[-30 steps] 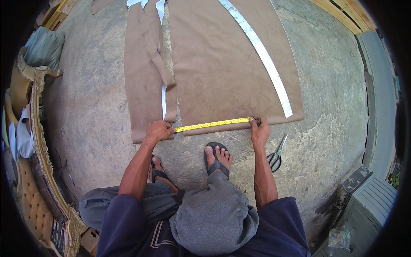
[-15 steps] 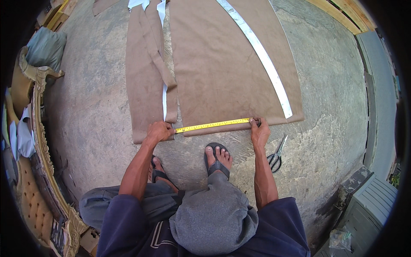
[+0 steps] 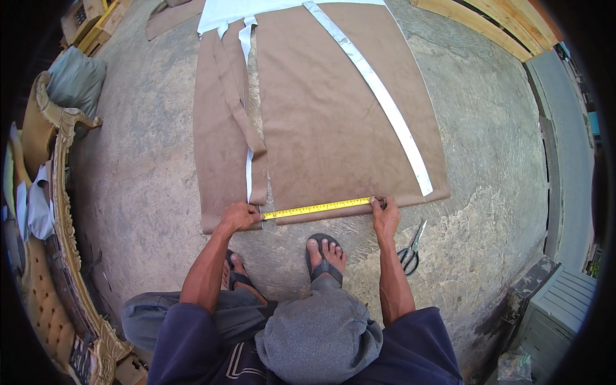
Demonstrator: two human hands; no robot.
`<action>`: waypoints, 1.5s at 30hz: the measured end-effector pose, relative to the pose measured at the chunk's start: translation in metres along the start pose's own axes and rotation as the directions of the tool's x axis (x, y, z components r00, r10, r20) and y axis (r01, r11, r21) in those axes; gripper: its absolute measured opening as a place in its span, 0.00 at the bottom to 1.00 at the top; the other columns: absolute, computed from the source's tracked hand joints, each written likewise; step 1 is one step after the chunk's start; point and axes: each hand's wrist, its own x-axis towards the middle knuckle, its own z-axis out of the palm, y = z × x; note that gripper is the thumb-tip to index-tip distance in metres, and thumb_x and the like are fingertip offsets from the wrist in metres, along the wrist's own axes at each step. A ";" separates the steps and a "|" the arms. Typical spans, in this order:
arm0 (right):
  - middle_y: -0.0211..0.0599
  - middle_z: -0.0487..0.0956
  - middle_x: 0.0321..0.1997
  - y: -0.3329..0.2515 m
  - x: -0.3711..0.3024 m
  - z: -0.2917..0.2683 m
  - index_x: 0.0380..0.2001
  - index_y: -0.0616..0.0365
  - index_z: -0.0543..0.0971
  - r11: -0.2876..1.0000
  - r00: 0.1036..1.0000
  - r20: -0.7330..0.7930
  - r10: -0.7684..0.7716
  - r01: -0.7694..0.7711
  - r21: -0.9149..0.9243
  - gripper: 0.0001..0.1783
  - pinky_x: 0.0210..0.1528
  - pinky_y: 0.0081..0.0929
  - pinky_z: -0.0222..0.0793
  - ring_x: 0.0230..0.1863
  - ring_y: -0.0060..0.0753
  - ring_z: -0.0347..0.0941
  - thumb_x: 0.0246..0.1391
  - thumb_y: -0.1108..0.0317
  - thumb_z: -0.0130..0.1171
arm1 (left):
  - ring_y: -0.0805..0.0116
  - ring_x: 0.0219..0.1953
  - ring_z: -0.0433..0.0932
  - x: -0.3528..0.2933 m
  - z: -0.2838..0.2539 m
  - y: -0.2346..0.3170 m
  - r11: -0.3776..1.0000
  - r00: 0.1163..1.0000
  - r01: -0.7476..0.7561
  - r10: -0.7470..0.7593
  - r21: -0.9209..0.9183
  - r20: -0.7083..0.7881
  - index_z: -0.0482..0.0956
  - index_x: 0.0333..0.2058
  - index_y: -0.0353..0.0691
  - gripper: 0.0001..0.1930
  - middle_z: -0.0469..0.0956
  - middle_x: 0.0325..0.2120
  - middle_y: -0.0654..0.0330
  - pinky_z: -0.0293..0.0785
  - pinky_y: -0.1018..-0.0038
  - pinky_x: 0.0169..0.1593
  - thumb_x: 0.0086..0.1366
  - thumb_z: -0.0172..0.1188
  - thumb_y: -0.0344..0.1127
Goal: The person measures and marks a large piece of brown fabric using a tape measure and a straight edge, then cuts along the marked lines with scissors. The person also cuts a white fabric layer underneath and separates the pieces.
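A yellow measuring tape [image 3: 317, 208] is stretched straight along the near edge of a large brown fabric piece [image 3: 333, 122]. Its left end is pinched in my left hand [image 3: 241, 217], which rests by the near end of a narrower brown fabric panel [image 3: 218, 160]. My right hand [image 3: 386, 218] is closed on the tape's other end, at the fabric's near edge; the fingers hide what lies inside the grip. A long white strip like a straightedge [image 3: 385, 99] lies on the right part of the large piece. Black-handled scissors [image 3: 412, 250] lie on the floor near my right forearm.
A loose, folded brown strip [image 3: 234, 106] lies over the narrow panel. To the left stand a carved gilded furniture frame [image 3: 70, 212] and a grey sack [image 3: 76, 77]. Wooden boards [image 3: 481, 25] lie far right; a grey cabinet [image 3: 558, 321] stands near right.
The view has shifted so the fabric, hands and scissors appear lower, and more white material shows at the far end. Both hands keep their hold on the tape.
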 end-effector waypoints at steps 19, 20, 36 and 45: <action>0.54 0.76 0.55 0.014 0.129 -0.065 0.54 0.53 0.76 0.846 0.976 -0.077 -0.205 0.137 -0.515 0.30 0.51 0.55 0.74 0.51 0.61 0.78 0.52 0.51 0.72 | 0.77 0.30 0.72 -0.010 -0.007 -0.013 0.805 0.994 -0.001 -0.065 -0.593 -0.090 0.89 0.37 0.37 0.17 0.79 0.25 0.69 0.69 0.73 0.36 0.66 0.69 0.48; 0.54 0.77 0.54 0.017 0.130 -0.065 0.52 0.54 0.77 0.863 0.954 -0.159 -0.253 0.149 -0.483 0.29 0.51 0.55 0.74 0.50 0.61 0.79 0.52 0.51 0.72 | 0.77 0.30 0.72 -0.012 -0.007 -0.013 0.816 0.993 -0.003 -0.066 -0.579 -0.098 0.89 0.37 0.37 0.17 0.79 0.25 0.69 0.69 0.73 0.36 0.66 0.69 0.47; 0.51 0.76 0.43 -0.041 0.025 0.013 0.62 0.48 0.73 0.927 0.964 0.042 -0.263 0.264 -0.266 0.37 0.40 0.53 0.77 0.40 0.60 0.80 0.51 0.47 0.69 | 0.72 0.31 0.78 -0.007 0.004 -0.016 0.885 0.995 0.015 -0.058 -0.465 -0.079 0.89 0.42 0.40 0.19 0.83 0.27 0.62 0.74 0.70 0.40 0.65 0.67 0.51; 0.49 0.75 0.41 -0.043 0.022 0.035 0.63 0.46 0.75 0.949 0.977 0.029 -0.211 0.212 -0.232 0.36 0.39 0.53 0.76 0.39 0.59 0.79 0.52 0.49 0.69 | 0.70 0.34 0.80 -0.006 0.006 -0.023 0.901 0.993 0.012 -0.063 -0.433 -0.104 0.89 0.42 0.39 0.20 0.84 0.29 0.58 0.75 0.68 0.43 0.65 0.67 0.51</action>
